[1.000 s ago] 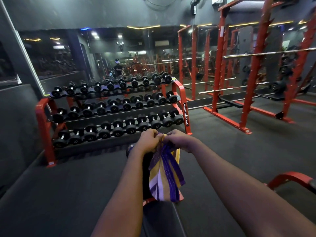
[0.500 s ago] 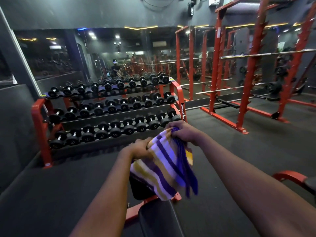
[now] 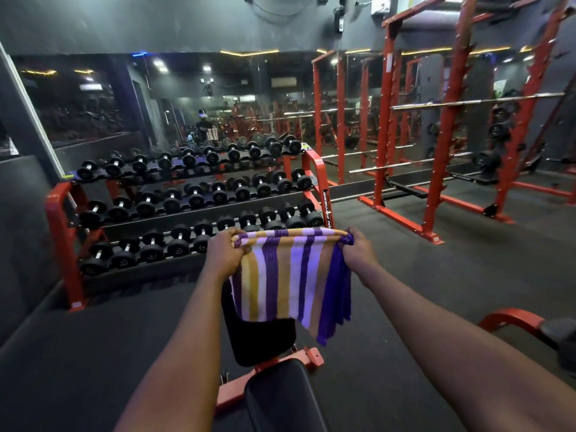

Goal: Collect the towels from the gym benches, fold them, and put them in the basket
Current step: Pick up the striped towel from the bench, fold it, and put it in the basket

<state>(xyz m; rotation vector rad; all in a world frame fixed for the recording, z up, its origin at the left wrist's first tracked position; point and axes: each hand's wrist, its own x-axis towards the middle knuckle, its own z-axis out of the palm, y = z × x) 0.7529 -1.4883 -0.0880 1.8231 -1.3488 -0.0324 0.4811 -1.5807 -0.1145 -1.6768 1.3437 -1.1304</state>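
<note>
Two hands hold one towel (image 3: 290, 275) at the centre of the frame, stretched level between them by its top edge. The left hand (image 3: 224, 257) grips the top left corner with fingers curled over the cloth. The right hand (image 3: 361, 251) pinches the top right corner in the same way. Both hands are closed on the fabric and stand well apart, the width of the cloth between them.

Towel appearance:
- Vertical stripes in deep purple, pale lilac-white and mustard gold.
- Soft woven cloth; it hangs limp in a flat panel below the grip line.
- Several layered purple edges show along the right side, so it is doubled over.
- The lower edge is uneven: the right side hangs lower and ends in a point.

The towel hangs in the air in front of the far pad of the surface (image 3: 280, 397), a bench with smooth black padding on a red metal frame at the lower centre. Whether the cloth touches the pad cannot be told.

At the left centre stands a three-tier dumbbell rack (image 3: 59, 232) with a red steel frame, loaded with black round-headed dumbbells (image 3: 152, 244) on bright metal handles. At the upper right stands a red steel power rack (image 3: 448, 120) with notched uprights and bright bars. The floor (image 3: 93, 353) is dark and matte.
</note>
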